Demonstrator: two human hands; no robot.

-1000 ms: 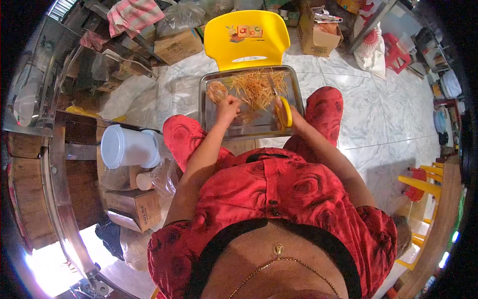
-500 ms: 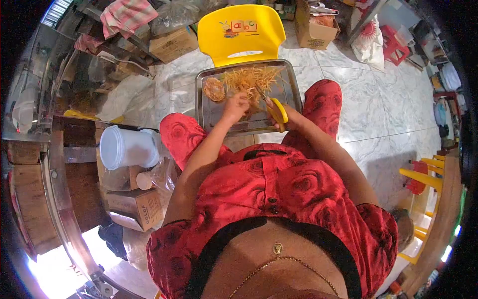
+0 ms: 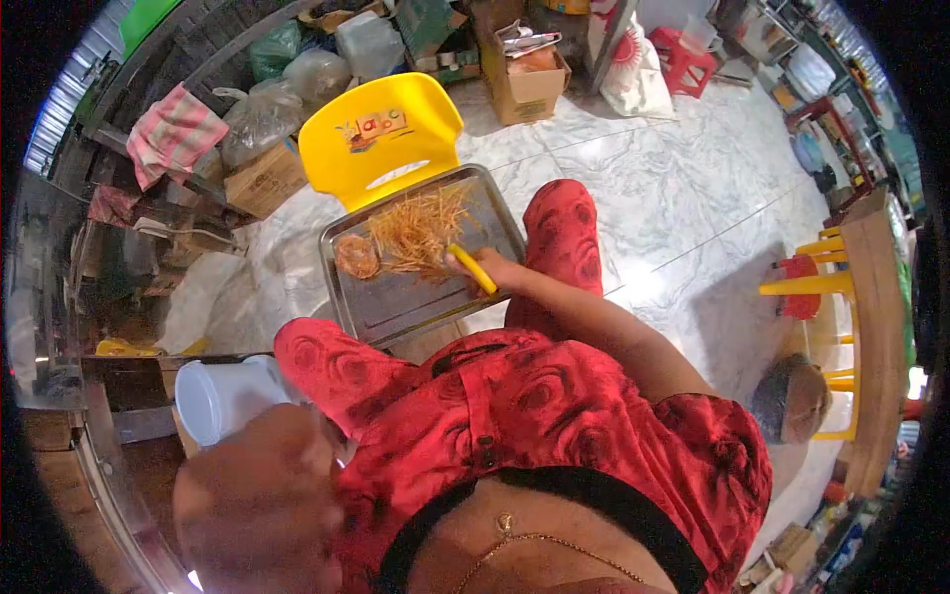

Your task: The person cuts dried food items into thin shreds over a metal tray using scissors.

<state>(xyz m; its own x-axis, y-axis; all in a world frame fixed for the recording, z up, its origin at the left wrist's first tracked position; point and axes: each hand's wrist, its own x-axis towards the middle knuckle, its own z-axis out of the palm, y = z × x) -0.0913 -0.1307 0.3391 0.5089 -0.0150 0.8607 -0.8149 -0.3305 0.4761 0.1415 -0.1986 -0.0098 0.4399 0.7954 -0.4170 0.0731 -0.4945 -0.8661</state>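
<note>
My right hand (image 3: 498, 272) is closed on yellow-handled scissors (image 3: 472, 268) over the near right part of a metal tray (image 3: 391, 319). Against the scissors' blade end lies a loose heap of thin, straw-coloured dried strips (image 3: 421, 228). A round, orange-brown lump (image 3: 356, 256), seemingly wrapped in clear plastic, rests at the tray's left side. Close to the camera at the lower left, my left hand (image 3: 259, 505) is a large blur, away from the tray. Its fingers cannot be made out.
The tray sits on a yellow chair (image 3: 381, 139) between my knees. At my left a white bucket (image 3: 223, 398) lies on its side. Cardboard boxes (image 3: 529, 94) and plastic bags stand along the back. Yellow stool legs (image 3: 811, 285) show at right.
My left hand has left the strips and come up close to the camera at lower left. My right hand keeps the scissors over the tray. The whole view has turned and shifted.
</note>
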